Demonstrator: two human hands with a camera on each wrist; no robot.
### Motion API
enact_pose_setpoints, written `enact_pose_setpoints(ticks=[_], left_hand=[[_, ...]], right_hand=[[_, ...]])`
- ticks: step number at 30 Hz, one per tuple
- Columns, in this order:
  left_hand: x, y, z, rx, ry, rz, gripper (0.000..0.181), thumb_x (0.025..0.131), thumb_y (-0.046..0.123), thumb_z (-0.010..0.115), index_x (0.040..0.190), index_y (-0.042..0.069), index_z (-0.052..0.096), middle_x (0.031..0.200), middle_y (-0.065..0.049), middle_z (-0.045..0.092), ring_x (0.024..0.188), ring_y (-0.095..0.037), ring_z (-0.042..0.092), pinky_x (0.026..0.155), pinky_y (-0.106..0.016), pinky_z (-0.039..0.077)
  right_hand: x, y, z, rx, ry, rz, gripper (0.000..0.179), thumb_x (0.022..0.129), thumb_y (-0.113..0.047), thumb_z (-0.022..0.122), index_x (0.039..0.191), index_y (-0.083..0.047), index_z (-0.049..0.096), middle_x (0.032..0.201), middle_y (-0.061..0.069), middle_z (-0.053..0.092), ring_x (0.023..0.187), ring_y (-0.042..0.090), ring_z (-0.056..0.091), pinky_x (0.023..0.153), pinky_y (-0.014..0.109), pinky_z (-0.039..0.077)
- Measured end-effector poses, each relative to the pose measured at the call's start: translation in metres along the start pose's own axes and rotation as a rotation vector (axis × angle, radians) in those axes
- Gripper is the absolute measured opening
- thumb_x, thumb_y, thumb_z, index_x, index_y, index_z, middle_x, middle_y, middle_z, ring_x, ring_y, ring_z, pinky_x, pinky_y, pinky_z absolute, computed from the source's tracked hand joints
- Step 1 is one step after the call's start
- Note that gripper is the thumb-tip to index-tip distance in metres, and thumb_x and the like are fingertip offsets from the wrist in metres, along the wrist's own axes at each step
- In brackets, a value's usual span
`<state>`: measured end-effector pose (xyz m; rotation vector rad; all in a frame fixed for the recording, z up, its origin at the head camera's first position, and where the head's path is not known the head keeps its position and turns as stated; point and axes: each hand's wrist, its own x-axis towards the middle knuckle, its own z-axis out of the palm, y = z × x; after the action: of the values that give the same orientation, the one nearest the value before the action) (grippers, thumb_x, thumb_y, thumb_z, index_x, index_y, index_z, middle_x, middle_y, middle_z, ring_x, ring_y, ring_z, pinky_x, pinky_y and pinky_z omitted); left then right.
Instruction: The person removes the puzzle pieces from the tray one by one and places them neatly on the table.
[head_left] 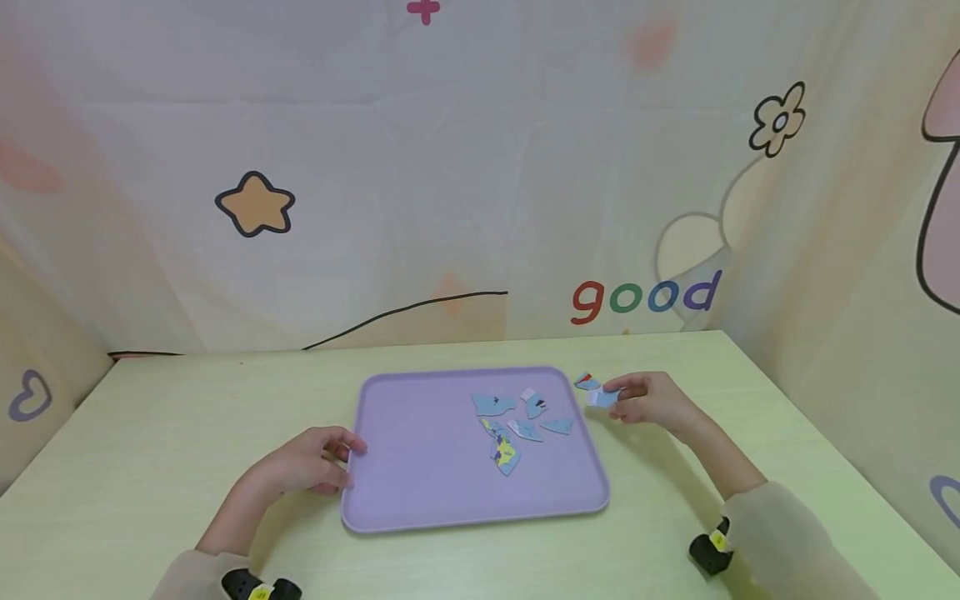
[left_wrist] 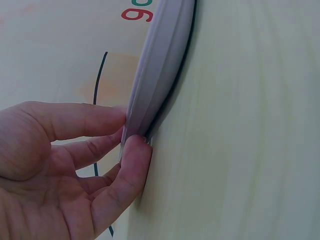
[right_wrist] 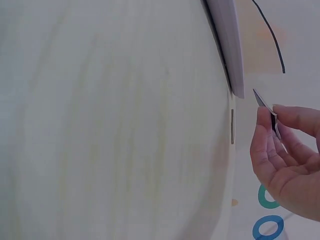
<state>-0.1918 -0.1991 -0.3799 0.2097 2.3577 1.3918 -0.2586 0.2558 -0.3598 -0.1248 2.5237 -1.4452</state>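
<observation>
A lilac tray (head_left: 420, 458), smooth and plastic-looking, with rounded corners and a raised rim, lies flat around the middle of the pale, faintly streaked worktop (head_left: 187, 417), its long axis running left to right, roughly along the worktop's far edge. On its right half lie thin, flat, printed pieces (head_left: 492, 405), sharp-cornered and irregular, mostly light blue; a yellow-and-blue strip (head_left: 506, 454) among them runs slantwise, one end toward the worktop's near edge. A small blue piece with red (head_left: 587, 382) lies on the worktop just beside the tray's far right corner. The left hand (head_left: 318, 458) pinches the rim at the tray's left side, thumb and forefinger close together there, the other fingers bent. The right hand (head_left: 651, 398) pinches the held piece (head_left: 602, 398), white and blue, between thumb and finger, raised above the worktop beyond the tray's right side; it shows nearly edge-on in the right wrist view, a pointed corner aimed toward the tray.
</observation>
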Motion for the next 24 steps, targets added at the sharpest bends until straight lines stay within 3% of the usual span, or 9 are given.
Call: enact_pose_setpoints(ticks=[24], left_hand=[[-0.002, 0.000, 0.001, 0.008, -0.002, -0.001, 0.038, 0.072, -0.005, 0.066, 0.108, -0.004, 0.054, 0.092, -0.010, 0.046, 0.079, -0.020, 0.047, 0.064, -0.033, 0.049]], right_hand=[[0.015, 0.003, 0.004, -0.097, -0.023, 0.007, 0.033, 0.079, -0.001, 0.065, 0.108, 0.011, 0.056, 0.082, 0.008, 0.058, 0.067, 0.010, 0.055, 0.060, 0.023, 0.051]])
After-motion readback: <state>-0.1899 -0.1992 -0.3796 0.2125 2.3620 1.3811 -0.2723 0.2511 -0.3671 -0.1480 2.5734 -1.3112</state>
